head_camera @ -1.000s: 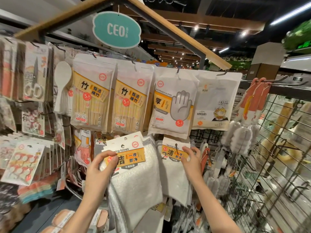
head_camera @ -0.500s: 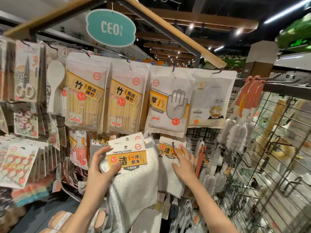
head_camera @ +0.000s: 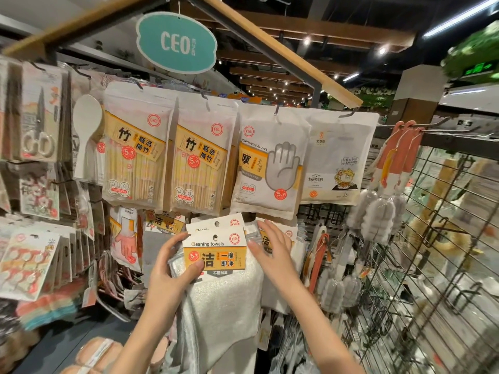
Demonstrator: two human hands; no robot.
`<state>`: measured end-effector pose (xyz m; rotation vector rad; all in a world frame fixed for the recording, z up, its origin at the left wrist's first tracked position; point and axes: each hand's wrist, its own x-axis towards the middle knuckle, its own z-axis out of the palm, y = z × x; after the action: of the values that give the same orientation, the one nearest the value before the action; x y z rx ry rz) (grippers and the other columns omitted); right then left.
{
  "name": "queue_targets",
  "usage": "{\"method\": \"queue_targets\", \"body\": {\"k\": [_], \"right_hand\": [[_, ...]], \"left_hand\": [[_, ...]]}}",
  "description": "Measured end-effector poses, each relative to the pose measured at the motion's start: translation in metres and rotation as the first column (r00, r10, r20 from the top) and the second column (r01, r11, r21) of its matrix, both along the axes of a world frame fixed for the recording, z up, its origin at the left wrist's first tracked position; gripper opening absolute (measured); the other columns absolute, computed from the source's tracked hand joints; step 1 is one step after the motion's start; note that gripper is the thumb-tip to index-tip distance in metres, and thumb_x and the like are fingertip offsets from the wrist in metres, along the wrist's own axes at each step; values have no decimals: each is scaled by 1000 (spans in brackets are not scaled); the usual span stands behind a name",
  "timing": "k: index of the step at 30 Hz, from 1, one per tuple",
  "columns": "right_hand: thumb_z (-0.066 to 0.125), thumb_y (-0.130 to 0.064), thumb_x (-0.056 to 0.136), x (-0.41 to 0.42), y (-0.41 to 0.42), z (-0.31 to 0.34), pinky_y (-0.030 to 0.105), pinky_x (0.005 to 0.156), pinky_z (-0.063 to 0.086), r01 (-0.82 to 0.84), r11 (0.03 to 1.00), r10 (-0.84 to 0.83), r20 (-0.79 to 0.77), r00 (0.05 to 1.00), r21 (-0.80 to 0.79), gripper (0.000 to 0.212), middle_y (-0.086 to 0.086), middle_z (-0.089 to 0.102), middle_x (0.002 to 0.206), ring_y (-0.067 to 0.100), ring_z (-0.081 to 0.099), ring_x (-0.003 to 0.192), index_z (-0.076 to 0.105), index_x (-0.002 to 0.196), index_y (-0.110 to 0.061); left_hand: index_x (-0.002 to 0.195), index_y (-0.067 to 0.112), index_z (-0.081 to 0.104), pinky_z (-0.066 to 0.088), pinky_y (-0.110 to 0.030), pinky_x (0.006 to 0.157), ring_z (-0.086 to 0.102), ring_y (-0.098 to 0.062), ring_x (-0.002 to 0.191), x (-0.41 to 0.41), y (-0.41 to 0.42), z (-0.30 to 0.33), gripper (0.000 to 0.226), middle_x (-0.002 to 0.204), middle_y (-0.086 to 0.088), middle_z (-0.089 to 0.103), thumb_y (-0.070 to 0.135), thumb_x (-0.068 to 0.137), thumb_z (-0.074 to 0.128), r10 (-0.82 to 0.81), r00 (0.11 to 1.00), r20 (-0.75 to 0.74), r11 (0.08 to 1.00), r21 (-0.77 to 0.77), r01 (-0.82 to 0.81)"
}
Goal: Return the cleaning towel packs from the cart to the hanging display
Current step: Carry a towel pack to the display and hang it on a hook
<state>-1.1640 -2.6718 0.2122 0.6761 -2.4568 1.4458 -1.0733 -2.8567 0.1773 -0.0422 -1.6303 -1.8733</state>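
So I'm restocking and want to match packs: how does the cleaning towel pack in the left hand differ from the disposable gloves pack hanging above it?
The cleaning towel pack is bare white cloth under a small card header; the disposable gloves pack is a sealed pouch printed with a grey hand. The towel pack is gripped by the left hand, off any hook; the gloves pack hangs from one. Both carry a red round logo, yellow label and 5.9 price sticker.

The hanging display consists of a wood-trimmed frame with metal hooks and a wire grid panel at right. The upper row carries, left to right, two bamboo stick packs, a disposable gloves pack and a white pouch. Cleaning towel packs hang in the lower row, with bottle brushes at right.
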Motion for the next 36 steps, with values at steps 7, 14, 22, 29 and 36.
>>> {"method": "queue_targets", "body": {"k": [7,14,22,29,36], "right_hand": [[72,-30,80,8,-6,2,25,111,17,-38,999,38,3,999,-20,60,-20,22,137,1,16,131,38,126,-49],[78,-17,74,21,-9,3,14,103,20,-73,986,85,78,993,-148,62,-15,28,137,-2,24,128,48,122,-40],[83,-8,65,26,-13,-2,6,100,26,43,968,-18,102,995,-246,45,-5,31,122,5,31,120,49,90,-25],[79,-5,70,23,-5,2,36,89,52,51,928,16,176,984,-369,39,1,59,106,21,60,102,49,88,-22],[76,-2,74,17,5,4,47,90,52,12,915,64,173,983,-404,41,15,60,112,31,60,105,44,86,-23]], "left_hand": [[111,45,59,55,-17,64,50,18,103,0,2,1,55,108,39,56,6,76,75,-9,1000,-13,999,-31,9],[114,45,57,55,-18,64,50,18,104,1,7,3,58,109,39,56,6,76,75,42,998,-38,999,-19,-43],[113,46,60,54,-16,63,54,4,110,0,9,2,56,110,33,60,6,76,76,35,999,-22,999,-3,-36],[104,38,65,47,-8,76,56,13,104,4,6,5,35,110,28,63,24,74,73,-8,1000,11,1000,-24,8],[105,38,63,37,-7,76,49,25,99,5,3,6,33,104,40,60,39,72,69,23,998,57,996,-82,-18]]}}
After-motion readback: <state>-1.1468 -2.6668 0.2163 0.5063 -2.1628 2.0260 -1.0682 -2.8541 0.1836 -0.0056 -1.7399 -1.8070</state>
